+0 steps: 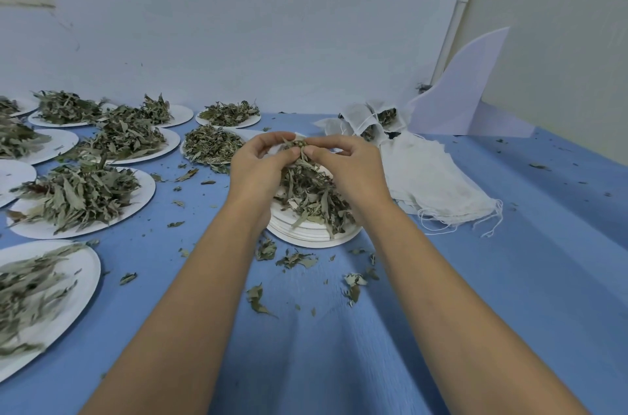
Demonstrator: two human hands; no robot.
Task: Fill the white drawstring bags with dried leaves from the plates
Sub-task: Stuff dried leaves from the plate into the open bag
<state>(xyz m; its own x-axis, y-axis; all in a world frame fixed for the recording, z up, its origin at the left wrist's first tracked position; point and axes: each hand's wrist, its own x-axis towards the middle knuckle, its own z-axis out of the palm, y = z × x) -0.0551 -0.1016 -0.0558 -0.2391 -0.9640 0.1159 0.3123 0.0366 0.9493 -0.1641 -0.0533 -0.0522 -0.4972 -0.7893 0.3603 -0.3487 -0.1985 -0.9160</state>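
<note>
Both my hands are over a stack of white plates [307, 234] that carries a heap of dried leaves [311, 197]. My left hand [260, 165] and my right hand [346, 165] both pinch a bunch of leaves [296, 147] at the top of the heap, fingertips close together. A pile of flat empty white drawstring bags [438, 183] lies just right of the plates. Behind it, several filled bags [372, 120] stand bunched together with leaves showing at their mouths.
Several white plates heaped with dried leaves [80, 197] cover the left side of the blue tablecloth [475, 278]. Loose leaf bits [292, 260] are scattered in front of the stack. A white sheet [465, 91] leans against the wall at the back right.
</note>
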